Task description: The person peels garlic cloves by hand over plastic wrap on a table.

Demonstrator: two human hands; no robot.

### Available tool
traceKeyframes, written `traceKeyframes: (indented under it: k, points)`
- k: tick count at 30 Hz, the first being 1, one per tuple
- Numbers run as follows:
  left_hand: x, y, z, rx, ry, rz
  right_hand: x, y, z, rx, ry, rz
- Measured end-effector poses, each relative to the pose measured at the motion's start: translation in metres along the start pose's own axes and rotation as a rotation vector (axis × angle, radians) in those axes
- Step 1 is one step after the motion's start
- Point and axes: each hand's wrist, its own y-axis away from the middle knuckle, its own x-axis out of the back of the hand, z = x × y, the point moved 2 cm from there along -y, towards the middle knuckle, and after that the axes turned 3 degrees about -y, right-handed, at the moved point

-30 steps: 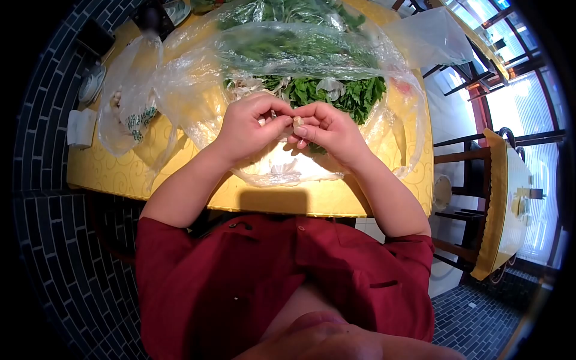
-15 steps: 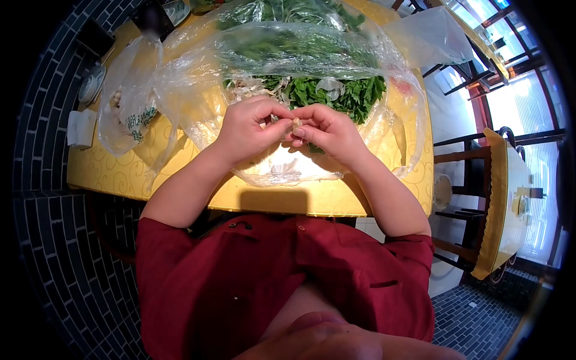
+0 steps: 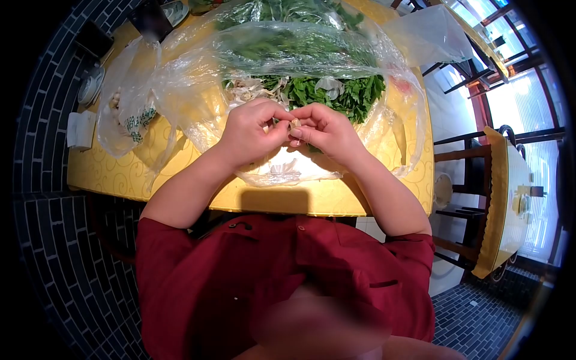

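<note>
Over the near part of the table, my left hand (image 3: 254, 131) and my right hand (image 3: 330, 133) meet with their fingertips pinched round a small pale garlic clove (image 3: 294, 123). Part of the clove is hidden by the fingers. Papery garlic skins (image 3: 251, 90) lie just beyond my left hand. More pale skin (image 3: 284, 167) rests on clear plastic below the hands. Beyond my right hand is a heap of green leafy vegetables (image 3: 354, 99), with a loose piece of skin on top.
A clear plastic sheet (image 3: 288, 45) covers more greens farther back. On the left of the yellow tablecloth (image 3: 108, 174) are a plastic bag (image 3: 133, 120) with pale bulbs inside, a white tissue box (image 3: 81, 129) and stacked dishes (image 3: 91, 86). Another table (image 3: 507, 204) stands to the right.
The fingers have shifted slightly around the clove, and my left hand has turned a little. The things on the table look unmoved.
</note>
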Motion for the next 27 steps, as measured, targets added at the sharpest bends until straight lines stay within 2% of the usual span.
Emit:
traceKeyframes:
  k: [9, 12, 15, 18, 27]
  points:
    - [0.0, 0.0, 0.001, 0.02, 0.036, 0.015, 0.001, 0.0, -0.001, -0.001, 0.005, 0.018]
    - [-0.001, 0.001, 0.003, 0.039, 0.029, 0.035, 0.001, 0.001, -0.002, 0.059, 0.086, 0.056]
    - [-0.001, 0.0, 0.004, 0.07, 0.005, 0.033, 0.004, -0.001, 0.004, 0.169, 0.311, 0.116]
    - [-0.003, 0.001, 0.002, 0.078, -0.024, 0.032, 0.008, -0.004, 0.012, 0.216, 0.369, 0.142]
    - [-0.003, 0.0, 0.002, 0.069, -0.097, 0.033, 0.001, 0.003, -0.006, 0.131, 0.663, 0.149]
